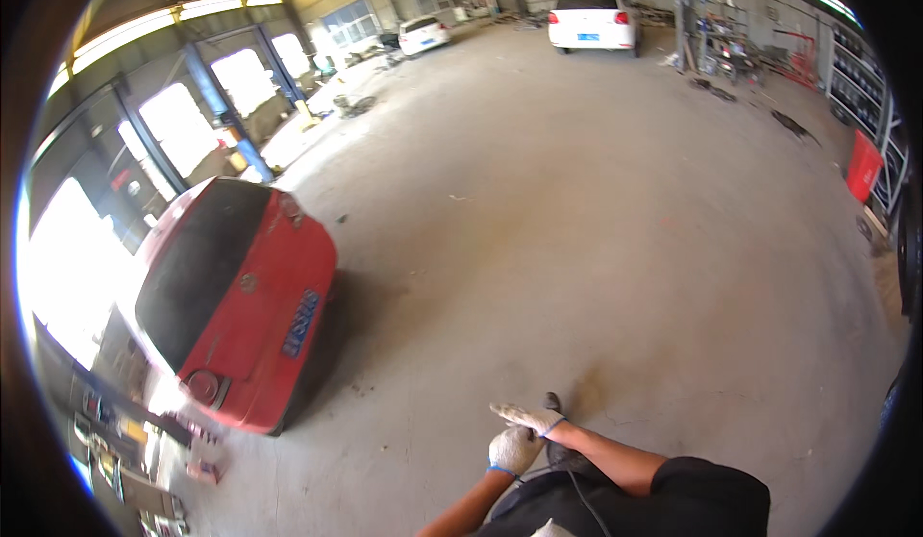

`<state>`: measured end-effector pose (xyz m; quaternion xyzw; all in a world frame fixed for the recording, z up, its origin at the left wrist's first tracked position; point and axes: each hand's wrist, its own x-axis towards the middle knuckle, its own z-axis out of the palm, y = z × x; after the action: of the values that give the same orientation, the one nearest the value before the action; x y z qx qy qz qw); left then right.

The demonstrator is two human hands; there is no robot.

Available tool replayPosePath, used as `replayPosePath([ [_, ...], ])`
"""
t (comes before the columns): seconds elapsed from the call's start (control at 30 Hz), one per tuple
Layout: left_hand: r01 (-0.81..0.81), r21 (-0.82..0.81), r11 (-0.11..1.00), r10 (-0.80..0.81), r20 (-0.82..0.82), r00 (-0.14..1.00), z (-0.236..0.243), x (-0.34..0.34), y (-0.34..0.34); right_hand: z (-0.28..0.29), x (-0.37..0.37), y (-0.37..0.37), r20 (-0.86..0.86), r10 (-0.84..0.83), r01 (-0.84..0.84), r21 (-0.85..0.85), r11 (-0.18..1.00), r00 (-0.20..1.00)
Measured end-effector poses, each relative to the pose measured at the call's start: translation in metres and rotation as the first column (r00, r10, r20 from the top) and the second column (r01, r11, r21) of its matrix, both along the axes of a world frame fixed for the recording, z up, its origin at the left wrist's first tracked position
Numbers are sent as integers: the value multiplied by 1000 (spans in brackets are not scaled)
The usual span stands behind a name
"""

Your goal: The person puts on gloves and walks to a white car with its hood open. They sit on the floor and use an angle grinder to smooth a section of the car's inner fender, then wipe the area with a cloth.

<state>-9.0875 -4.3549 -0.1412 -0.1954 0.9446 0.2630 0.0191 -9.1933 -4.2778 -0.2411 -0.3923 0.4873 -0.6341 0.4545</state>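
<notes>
Both of my hands wear white knit work gloves and meet in front of my body at the lower middle. My left hand (pixel 514 449) is closed, its fingertips against the underside of my right hand near the heel of the palm; whatever it pinches there, if anything, is hidden. Just above it, my right hand (pixel 526 416) points leftward with fingers stretched out and holds nothing visible. A blue cuff edge shows at each wrist. Below the hands a thin dark cable (pixel 586 503) runs over my black clothing, and a dark shoe (pixel 552 401) shows beyond them.
A red car (pixel 260 316) stands at the left. Farther off are a white hatchback (pixel 593 23) and another white car (pixel 423 35). Blue lift posts (pixel 226 109) line the left side. A tyre rack (pixel 856 80) and a red panel-like object (pixel 863 166) stand at the right. Dusty concrete floor (pixel 538 220) lies between.
</notes>
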Motion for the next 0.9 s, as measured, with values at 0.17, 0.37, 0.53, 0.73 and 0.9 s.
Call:
replayPosePath([
  [0.17,41,162,986,-50,49,998,-16,-103,-79,10,-106,-91,-210,-42,141,481,865,977],
  [0.37,-190,294,937,170,92,981,55,-207,-186,70,-231,-203,-306,-36,52,44,998,951],
  [0.53,-305,295,906,333,-48,942,43,-298,-285,128,-333,-332,-99,-14,27,133,991,995],
  [0.73,-100,385,918,135,-67,989,82,-458,-397,72,-499,-471,-217,54,4,262,965,975],
  [0.9,305,260,916,-248,-228,941,110,-615,-493,43,-664,-555,101,23,-40,170,985,995],
])
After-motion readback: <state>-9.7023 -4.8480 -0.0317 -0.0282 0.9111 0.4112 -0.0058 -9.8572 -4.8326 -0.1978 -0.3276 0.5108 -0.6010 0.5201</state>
